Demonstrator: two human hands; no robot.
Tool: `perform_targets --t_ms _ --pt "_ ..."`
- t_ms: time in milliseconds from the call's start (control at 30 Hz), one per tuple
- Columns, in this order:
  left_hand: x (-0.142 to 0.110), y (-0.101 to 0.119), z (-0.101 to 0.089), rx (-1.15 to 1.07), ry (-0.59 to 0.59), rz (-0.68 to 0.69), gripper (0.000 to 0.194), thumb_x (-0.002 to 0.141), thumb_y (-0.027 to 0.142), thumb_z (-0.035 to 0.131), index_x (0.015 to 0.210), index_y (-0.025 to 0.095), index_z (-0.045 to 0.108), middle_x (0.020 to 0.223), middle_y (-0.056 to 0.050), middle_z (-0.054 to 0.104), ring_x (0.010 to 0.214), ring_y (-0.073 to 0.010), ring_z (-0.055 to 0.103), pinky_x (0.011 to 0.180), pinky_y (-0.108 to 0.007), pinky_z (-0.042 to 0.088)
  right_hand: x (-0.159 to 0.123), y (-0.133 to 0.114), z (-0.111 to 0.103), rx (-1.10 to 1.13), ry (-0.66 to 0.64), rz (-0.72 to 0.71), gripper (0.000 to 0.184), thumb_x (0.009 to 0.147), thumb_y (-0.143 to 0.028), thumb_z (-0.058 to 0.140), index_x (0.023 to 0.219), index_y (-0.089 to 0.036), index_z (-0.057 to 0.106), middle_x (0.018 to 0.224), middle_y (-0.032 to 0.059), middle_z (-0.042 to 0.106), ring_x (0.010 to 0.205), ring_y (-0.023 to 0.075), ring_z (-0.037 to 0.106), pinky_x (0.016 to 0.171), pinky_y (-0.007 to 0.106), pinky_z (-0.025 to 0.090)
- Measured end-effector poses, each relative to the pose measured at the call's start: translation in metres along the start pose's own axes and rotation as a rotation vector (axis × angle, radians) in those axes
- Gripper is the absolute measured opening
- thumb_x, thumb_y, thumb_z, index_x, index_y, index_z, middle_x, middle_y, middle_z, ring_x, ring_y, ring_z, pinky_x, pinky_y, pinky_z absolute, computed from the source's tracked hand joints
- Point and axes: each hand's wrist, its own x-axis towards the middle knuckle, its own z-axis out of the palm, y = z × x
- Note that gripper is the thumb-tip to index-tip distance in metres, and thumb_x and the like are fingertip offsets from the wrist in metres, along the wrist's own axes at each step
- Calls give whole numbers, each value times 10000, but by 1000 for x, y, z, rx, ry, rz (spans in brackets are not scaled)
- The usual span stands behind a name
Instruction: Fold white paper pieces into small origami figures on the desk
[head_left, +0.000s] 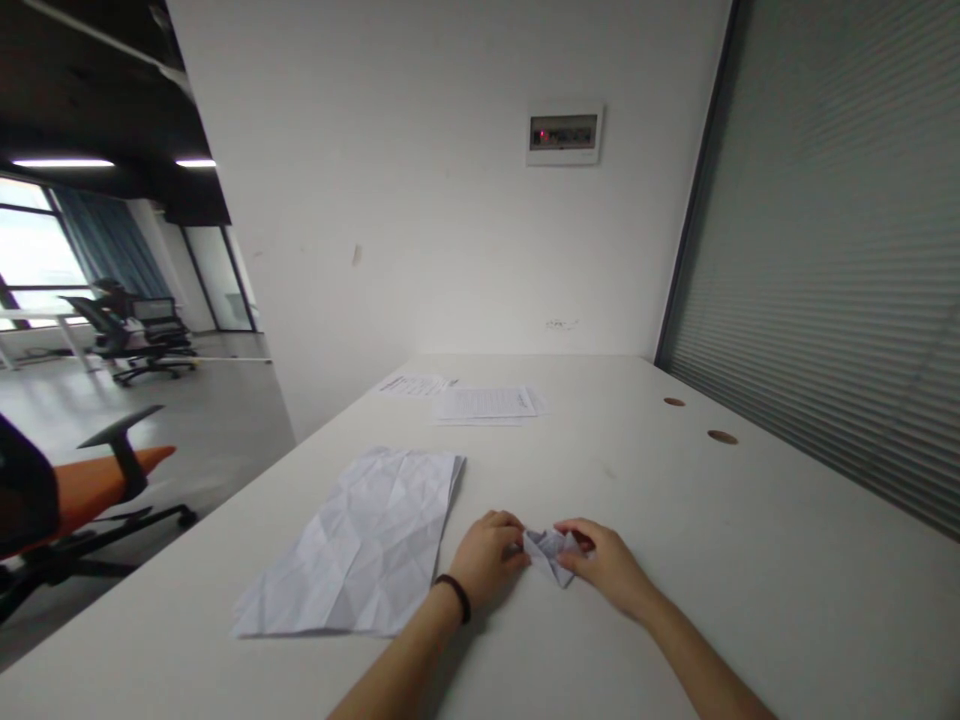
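Observation:
A small piece of folded white paper [551,552] is held between my two hands, just above or on the white table. My left hand [491,553], with a dark band at its wrist, pinches the paper's left edge. The thumb and fingers of my right hand [602,562] close on its right side. The paper has several pointed flaps and comes to a tip at the bottom. Left of my hands lies a large creased sheet of paper [367,545], covered in fold lines.
Printed sheets [486,402] lie toward the back of the table [750,610]. Two round holes, the nearer one a cable hole [722,437], sit near the right edge beside a blind-covered glass partition [832,250]. An orange office chair [90,492] stands left of the table.

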Motion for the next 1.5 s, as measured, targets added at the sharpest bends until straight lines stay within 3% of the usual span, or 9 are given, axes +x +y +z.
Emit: perform_targets --t_ms 100,233,333,667,800,1000,1100,1267,1500 --pt "-2 4 0 17 4 -14 171 761 329 554 849 206 632 950 -28 593 891 -189 501 787 -282 378 0 2 -4 102 -58 12 325 648 -216 602 968 -161 600 949 54 636 826 172 587 759 298 466" --pt "-2 11 0 3 -12 -9 198 779 375 533 901 268 647 972 6 606 914 -188 499 805 -295 367 0 2 -6 2 -28 -62 66 665 -207 590 669 -164 639 945 59 601 792 154 579 722 263 466" --pt "-2 14 1 37 -35 0 189 755 408 558 857 290 665 1041 18 594 970 -206 478 825 -325 353 0 1 0 -11 6 -122 99 682 -195 578 592 -170 611 846 40 604 753 144 573 683 245 458" --pt "0 13 8 -27 11 -16 175 800 309 514 874 273 669 1128 4 566 1057 -195 456 903 -323 347 -2 -7 8 -91 47 -168 129 715 -151 519 630 -182 612 759 33 635 739 159 569 684 267 441" --pt "1 15 4 -205 152 47 208 837 264 453 864 207 651 918 -35 630 855 -152 549 777 -238 418 -3 -18 8 -25 97 -148 124 759 -194 466 738 -181 587 704 7 623 682 148 567 637 243 432" --pt "4 16 8 -338 172 -151 176 819 207 439 972 174 519 739 0 602 643 -127 543 599 -215 424 -2 -17 17 77 77 -39 233 797 -361 432 853 -168 552 635 -10 602 573 136 555 521 214 409" --pt "4 12 13 -212 102 -205 315 786 146 450 1100 181 452 850 -21 591 773 -149 536 695 -248 419 0 -10 24 -107 74 -22 292 787 -309 438 1020 -166 544 783 43 627 709 176 574 628 263 437" --pt "4 13 14 145 50 -141 218 812 190 455 980 261 575 1018 -28 520 975 -205 434 807 -318 354 0 -10 27 -555 93 -47 356 761 -302 519 1107 -226 556 918 96 567 908 254 487 803 370 389" --pt "-4 21 8 231 -65 -46 284 835 259 427 1114 243 482 1089 -40 483 995 -210 411 843 -344 337 -3 -13 24 -422 23 -170 281 800 -191 452 1033 -248 598 898 55 507 873 186 476 805 309 397"
